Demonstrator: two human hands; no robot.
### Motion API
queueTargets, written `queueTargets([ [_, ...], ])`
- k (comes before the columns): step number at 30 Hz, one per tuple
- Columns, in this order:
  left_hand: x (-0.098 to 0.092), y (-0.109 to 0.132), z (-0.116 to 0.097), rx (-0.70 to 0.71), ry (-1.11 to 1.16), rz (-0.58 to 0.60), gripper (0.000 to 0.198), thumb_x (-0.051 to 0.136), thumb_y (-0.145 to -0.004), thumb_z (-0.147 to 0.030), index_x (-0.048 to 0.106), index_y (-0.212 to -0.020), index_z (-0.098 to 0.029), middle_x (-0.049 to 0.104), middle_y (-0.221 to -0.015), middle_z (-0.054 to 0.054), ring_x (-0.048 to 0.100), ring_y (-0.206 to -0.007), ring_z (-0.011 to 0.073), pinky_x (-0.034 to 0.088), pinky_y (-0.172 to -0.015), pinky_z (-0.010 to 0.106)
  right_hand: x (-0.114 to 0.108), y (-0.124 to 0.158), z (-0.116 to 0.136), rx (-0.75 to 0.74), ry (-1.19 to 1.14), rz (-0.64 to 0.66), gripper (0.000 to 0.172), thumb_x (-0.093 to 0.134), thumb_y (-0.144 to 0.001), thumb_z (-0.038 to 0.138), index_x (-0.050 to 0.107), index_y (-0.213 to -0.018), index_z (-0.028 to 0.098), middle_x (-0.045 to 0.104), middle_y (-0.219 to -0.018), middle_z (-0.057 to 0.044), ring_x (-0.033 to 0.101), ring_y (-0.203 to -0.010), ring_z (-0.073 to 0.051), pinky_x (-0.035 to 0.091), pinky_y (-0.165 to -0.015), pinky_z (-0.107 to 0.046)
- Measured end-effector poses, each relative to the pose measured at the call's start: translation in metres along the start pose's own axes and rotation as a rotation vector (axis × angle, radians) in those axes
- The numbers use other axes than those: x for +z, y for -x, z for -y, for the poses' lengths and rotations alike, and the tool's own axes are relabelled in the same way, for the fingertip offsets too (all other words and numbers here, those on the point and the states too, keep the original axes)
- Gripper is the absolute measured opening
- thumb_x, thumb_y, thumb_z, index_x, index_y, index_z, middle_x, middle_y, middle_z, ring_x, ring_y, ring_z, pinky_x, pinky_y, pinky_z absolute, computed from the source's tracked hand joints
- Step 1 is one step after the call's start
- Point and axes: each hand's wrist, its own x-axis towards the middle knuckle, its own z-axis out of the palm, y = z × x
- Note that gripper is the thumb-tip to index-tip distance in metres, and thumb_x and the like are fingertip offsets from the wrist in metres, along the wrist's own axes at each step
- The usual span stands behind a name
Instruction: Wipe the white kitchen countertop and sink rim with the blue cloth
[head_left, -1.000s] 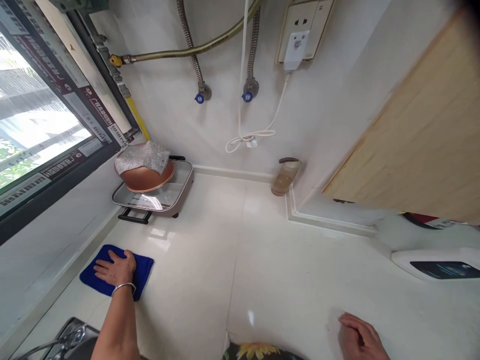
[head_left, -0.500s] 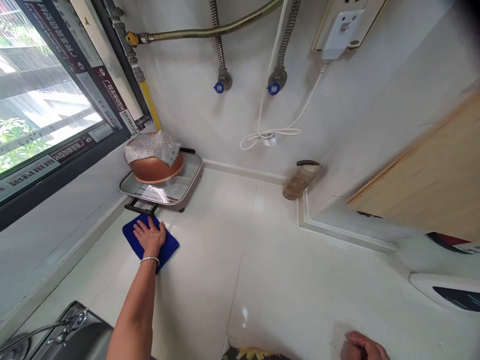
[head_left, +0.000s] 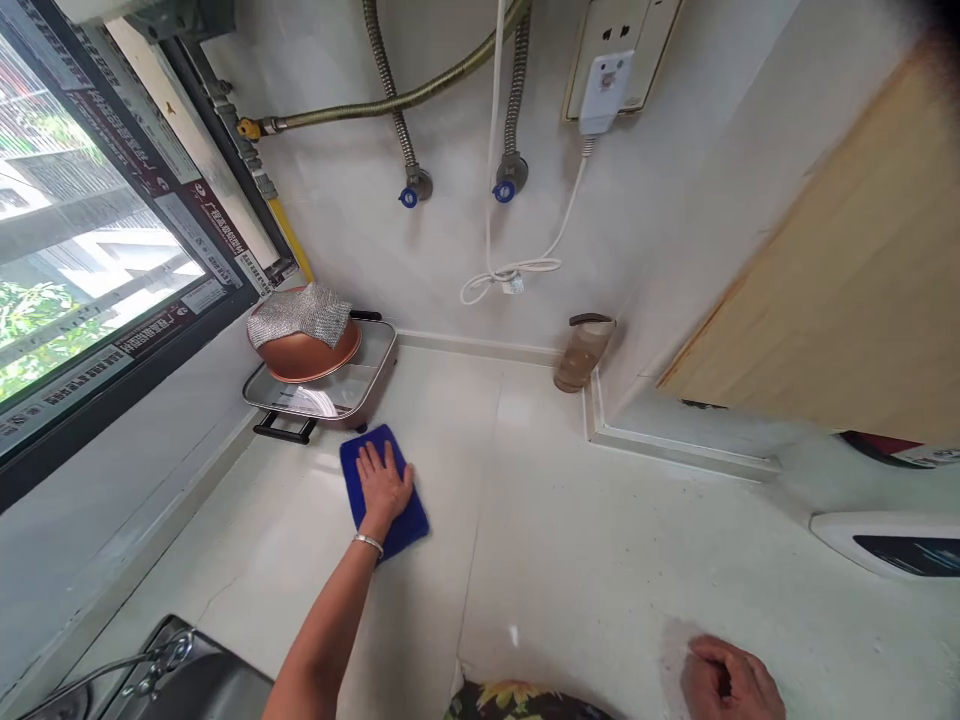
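My left hand (head_left: pixel 382 487) lies flat on a folded blue cloth (head_left: pixel 409 520), fingers spread, pressing it against the white countertop (head_left: pixel 555 540). The cloth sits just in front of a rectangular electric pan (head_left: pixel 382 370) with black handles. On that pan rests a copper-coloured pot (head_left: pixel 307 357), partly covered by a silvery grey mesh cloth (head_left: pixel 304 314). At the bottom right my right hand (head_left: pixel 731 680) rests loosely curled on the counter, with a hollow between thumb and fingers and nothing visible in it.
A brown-tinted jug (head_left: pixel 583 355) stands in the back corner. A metal sink (head_left: pixel 187 670) is at the lower left, beside the window (head_left: pixel 90 230). A wooden panel (head_left: pixel 825 290) juts in at right above a white appliance (head_left: pixel 885 540). A white cord (head_left: pixel 517 268) hangs along the wall.
My left hand has slid the blue cloth to the right, away from the pan's front handle. My right hand stays at about the same spot. The camera view has shifted slightly.
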Motion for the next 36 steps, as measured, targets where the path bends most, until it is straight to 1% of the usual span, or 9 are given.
queueTargets([
  [3, 0.008, 0.025, -0.045, 0.197, 0.061, -0.005, 0.072, 0.046, -0.093, -0.045, 0.033, -0.153, -0.008, 0.015, -0.165, 0.022, 0.009, -0.153, 0.0409, 0.017, -0.122, 0.061, 0.003, 0.000, 0.002, -0.032, -0.012, -0.018, 0.017, 0.049, -0.082, 0.032, 0.061, -0.085, 0.020, 0.065, -0.088, -0.009, 0.060, -0.081, -0.024, 0.048, -0.080, -0.040],
  [7, 0.021, 0.055, -0.103, 0.434, 0.128, -0.074, 0.072, 0.045, -0.094, -0.044, 0.027, -0.155, -0.011, 0.009, -0.167, 0.020, 0.005, -0.153, 0.0401, 0.024, -0.121, 0.062, 0.006, -0.003, 0.010, -0.063, -0.040, -0.056, 0.012, 0.049, -0.084, 0.027, 0.059, -0.083, 0.020, 0.064, -0.085, -0.008, 0.059, -0.082, -0.022, 0.047, -0.080, -0.038],
  [10, 0.028, 0.069, -0.139, 0.579, 0.157, -0.086, 0.074, 0.047, -0.093, -0.043, 0.023, -0.156, -0.012, 0.005, -0.167, 0.020, 0.004, -0.153, 0.0395, 0.026, -0.121, 0.061, 0.007, -0.006, 0.016, -0.047, -0.074, -0.069, 0.011, 0.049, -0.085, 0.024, 0.059, -0.083, 0.021, 0.063, -0.085, -0.007, 0.058, -0.082, -0.021, 0.046, -0.079, -0.037],
  [13, 0.028, 0.079, -0.167, 0.735, 0.186, -0.046, 0.076, 0.048, -0.093, -0.043, 0.019, -0.157, -0.015, 0.005, -0.167, 0.019, 0.005, -0.153, 0.0385, 0.026, -0.121, 0.061, 0.008, -0.008, 0.021, -0.012, -0.118, -0.086, 0.012, 0.048, -0.086, 0.024, 0.059, -0.082, 0.021, 0.062, -0.083, -0.005, 0.057, -0.081, -0.020, 0.045, -0.077, -0.036],
  [17, 0.025, 0.098, -0.197, 0.960, 0.233, 0.050, 0.076, 0.046, -0.093, -0.046, 0.017, -0.158, -0.018, 0.002, -0.168, 0.017, 0.005, -0.154, 0.0376, 0.026, -0.121, 0.061, 0.008, -0.011, 0.027, 0.060, -0.225, -0.139, 0.016, 0.048, -0.086, 0.025, 0.062, -0.078, 0.022, 0.064, -0.082, -0.004, 0.059, -0.081, -0.019, 0.046, -0.078, -0.035],
  [22, 0.021, 0.132, -0.231, 1.217, 0.310, 0.203, 0.081, 0.047, -0.092, -0.051, 0.013, -0.159, -0.022, -0.007, -0.168, 0.014, -0.001, -0.154, 0.0368, 0.020, -0.123, 0.059, 0.004, -0.013, 0.031, 0.225, -0.436, -0.167, 0.022, 0.050, -0.086, 0.032, 0.065, -0.074, 0.023, 0.068, -0.084, -0.003, 0.063, -0.083, -0.018, 0.050, -0.079, -0.033],
  [27, 0.016, 0.166, -0.258, 1.462, 0.350, 0.354, 0.089, 0.051, -0.089, -0.057, 0.009, -0.159, -0.023, -0.014, -0.166, 0.013, -0.004, -0.154, 0.0364, 0.014, -0.125, 0.056, -0.015, 0.007, 0.028, 0.327, -0.426, -0.284, 0.026, 0.045, -0.089, 0.031, 0.065, -0.075, 0.022, 0.069, -0.085, -0.003, 0.064, -0.085, -0.018, 0.050, -0.080, -0.031],
  [31, 0.003, 0.188, -0.277, 1.666, 0.334, 0.453, 0.088, 0.049, -0.089, -0.060, 0.010, -0.159, -0.022, -0.009, -0.167, 0.015, -0.002, -0.154, 0.0369, 0.014, -0.125, 0.055, -0.039, 0.035, 0.013, 0.425, -0.429, -0.399, 0.024, 0.048, -0.088, 0.032, 0.066, -0.077, 0.021, 0.070, -0.087, -0.004, 0.065, -0.088, -0.019, 0.049, -0.084, -0.033],
  [36, -0.010, 0.208, -0.303, 1.892, 0.391, 0.529, 0.075, 0.039, -0.095, -0.056, 0.018, -0.158, -0.021, 0.000, -0.168, 0.015, 0.001, -0.155, 0.0329, 0.015, -0.125, 0.052, -0.062, 0.054, -0.021, 0.475, -0.262, -0.530, 0.024, 0.051, -0.087, 0.035, 0.067, -0.077, 0.020, 0.070, -0.089, -0.006, 0.064, -0.090, -0.022, 0.048, -0.089, -0.036],
])
